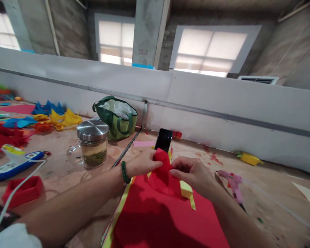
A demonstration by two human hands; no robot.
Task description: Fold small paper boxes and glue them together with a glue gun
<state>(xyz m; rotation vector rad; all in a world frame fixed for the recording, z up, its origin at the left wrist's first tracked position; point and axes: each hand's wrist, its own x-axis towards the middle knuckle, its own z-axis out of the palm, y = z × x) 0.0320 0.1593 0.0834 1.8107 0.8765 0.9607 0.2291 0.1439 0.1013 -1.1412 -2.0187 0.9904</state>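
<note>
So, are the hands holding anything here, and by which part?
Yes: the left hand pinches a red piece at its upper left edge. The right hand has fingertips at its right edge; whether they grip is unclear.

Arms [77,199] forward, fingers [180,161] bent inward
</note>
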